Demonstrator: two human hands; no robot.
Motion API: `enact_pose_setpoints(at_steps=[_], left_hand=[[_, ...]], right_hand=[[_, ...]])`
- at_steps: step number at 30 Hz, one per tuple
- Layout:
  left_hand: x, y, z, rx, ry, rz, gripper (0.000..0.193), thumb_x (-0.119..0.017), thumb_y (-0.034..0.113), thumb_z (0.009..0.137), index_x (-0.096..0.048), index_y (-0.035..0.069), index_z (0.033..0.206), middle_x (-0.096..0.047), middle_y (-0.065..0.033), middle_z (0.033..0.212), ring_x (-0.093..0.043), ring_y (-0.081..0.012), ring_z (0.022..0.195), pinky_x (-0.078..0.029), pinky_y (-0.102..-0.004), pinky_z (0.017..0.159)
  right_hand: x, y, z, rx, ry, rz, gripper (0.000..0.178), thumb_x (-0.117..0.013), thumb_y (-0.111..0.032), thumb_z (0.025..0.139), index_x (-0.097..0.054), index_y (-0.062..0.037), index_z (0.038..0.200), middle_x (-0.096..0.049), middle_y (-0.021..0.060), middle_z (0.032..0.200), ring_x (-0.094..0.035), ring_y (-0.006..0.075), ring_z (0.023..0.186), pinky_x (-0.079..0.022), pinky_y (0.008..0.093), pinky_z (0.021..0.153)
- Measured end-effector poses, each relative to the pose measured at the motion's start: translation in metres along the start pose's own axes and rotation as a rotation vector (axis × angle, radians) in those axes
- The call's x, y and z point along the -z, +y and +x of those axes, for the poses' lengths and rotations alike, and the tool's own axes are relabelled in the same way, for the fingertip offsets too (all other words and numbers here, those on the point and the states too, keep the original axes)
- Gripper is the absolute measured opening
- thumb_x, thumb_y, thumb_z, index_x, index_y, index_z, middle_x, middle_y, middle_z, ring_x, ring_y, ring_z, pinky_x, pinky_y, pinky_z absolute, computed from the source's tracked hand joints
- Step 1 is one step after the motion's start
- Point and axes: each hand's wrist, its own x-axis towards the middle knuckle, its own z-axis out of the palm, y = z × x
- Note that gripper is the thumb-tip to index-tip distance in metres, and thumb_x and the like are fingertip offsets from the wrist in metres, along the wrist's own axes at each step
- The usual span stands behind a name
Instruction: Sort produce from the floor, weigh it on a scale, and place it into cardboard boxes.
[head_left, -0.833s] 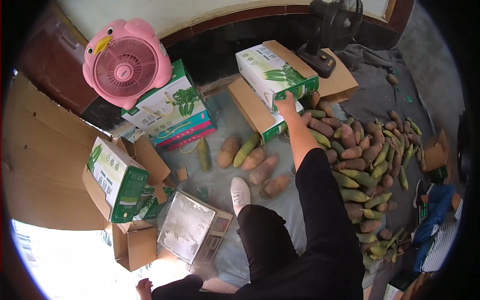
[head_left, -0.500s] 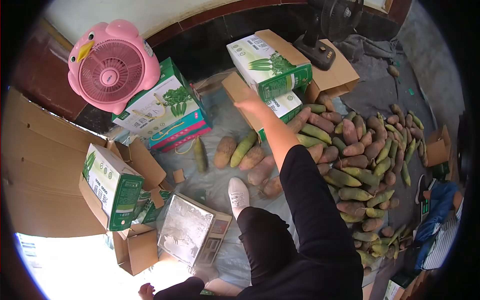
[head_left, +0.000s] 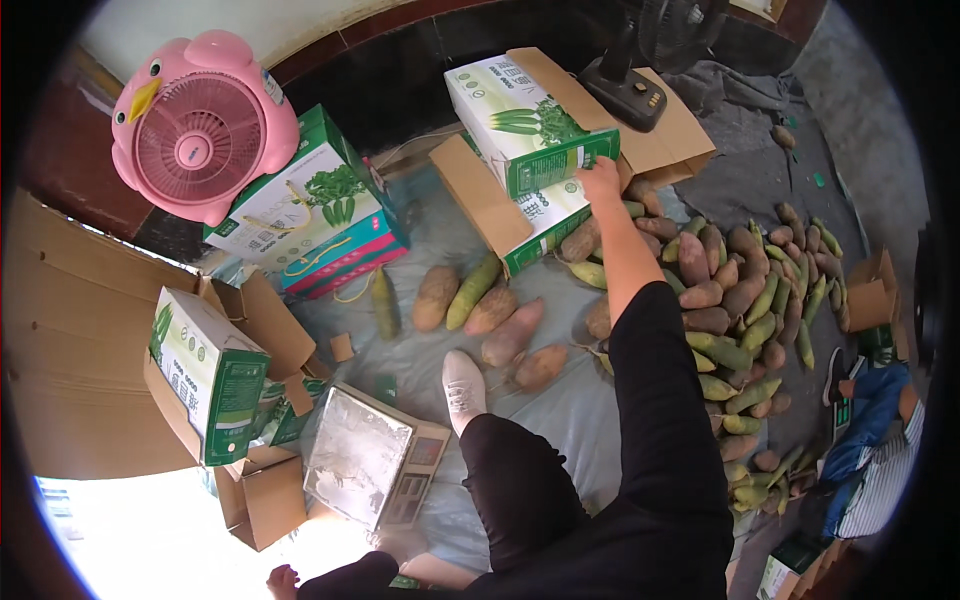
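At the far side, my right hand is closed on the green end flap of an open white and green cardboard box. A picture of green radishes is printed on it. Under that flap shows the white and green side of more carton, partly covered. A brown flap sticks out on the left. Low at the left, my left hand is small in the picture, its fingers curled, and I see nothing in it.
Green radishes and reddish-brown roots lie heaped at the right. Several more roots lie near my shoe. A scale and open cartons stand left; a pink fan sits on gift boxes. Another person is far right.
My right hand has moved right, from the box's left flap to its green end flap. That end flap now stands out more, and the view has shifted slightly.
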Motion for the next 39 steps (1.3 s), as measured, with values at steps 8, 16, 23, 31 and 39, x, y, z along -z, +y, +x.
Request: enact_pose_setpoints(at_steps=[8,16,23,31,39], left_hand=[[0.019,0.01,-0.021,-0.032,0.036,0.079,0.025,-0.053,0.01,0.079,-0.062,-0.011,0.09,-0.063,-0.0148,0.068,-0.062,-0.0195,0.055,-0.053,-0.0297,0.05],[0.012,0.028,-0.026,-0.073,0.037,0.126,0.024,-0.052,0.01,0.08,-0.063,-0.01,0.09,-0.063,-0.0146,0.069,-0.063,-0.0189,0.057,-0.053,-0.0288,0.051],[0.011,0.029,-0.022,0.058,0.05,0.156,0.024,-0.052,0.011,0.08,-0.063,-0.008,0.092,-0.064,-0.0135,0.07,-0.063,-0.0184,0.056,-0.05,-0.0271,0.047],[0.014,0.017,-0.024,-0.017,0.041,0.132,0.025,-0.054,0.013,0.081,-0.062,-0.006,0.096,-0.065,-0.0126,0.072,-0.064,-0.0183,0.059,-0.047,-0.0262,0.045],[0.007,0.028,-0.036,-0.01,0.053,0.083,0.027,-0.055,0.015,0.081,-0.061,-0.005,0.099,-0.065,-0.0124,0.075,-0.064,-0.0177,0.062,-0.047,-0.0264,0.046]], right_hand=[[-0.004,-0.033,-0.028,-0.33,-0.114,0.166,0.069,-0.061,-0.008,0.078,-0.027,-0.014,0.138,-0.045,0.0012,0.129,-0.05,0.0189,0.1,-0.046,0.037,0.07],[-0.02,-0.027,-0.01,-0.387,-0.118,0.307,0.078,-0.06,-0.006,0.078,-0.016,-0.0171,0.141,-0.048,0.0023,0.113,-0.051,0.0172,0.093,-0.042,0.0379,0.07],[-0.028,-0.031,-0.009,-0.292,-0.085,0.578,0.08,-0.06,-0.005,0.078,-0.013,-0.0174,0.142,-0.051,0.0034,0.108,-0.053,0.0165,0.085,-0.041,0.036,0.068],[-0.047,-0.082,-0.099,-0.158,-0.167,0.858,0.085,-0.061,-0.004,0.078,-0.006,-0.0068,0.142,-0.055,0.0094,0.103,-0.051,0.0147,0.065,-0.041,0.0265,0.055],[-0.011,-0.036,-0.197,-0.209,-0.159,0.581,0.037,-0.06,-0.015,0.085,-0.046,-0.0041,0.117,-0.054,0.0009,0.085,-0.046,0.0069,0.063,-0.038,0.0211,0.053]])
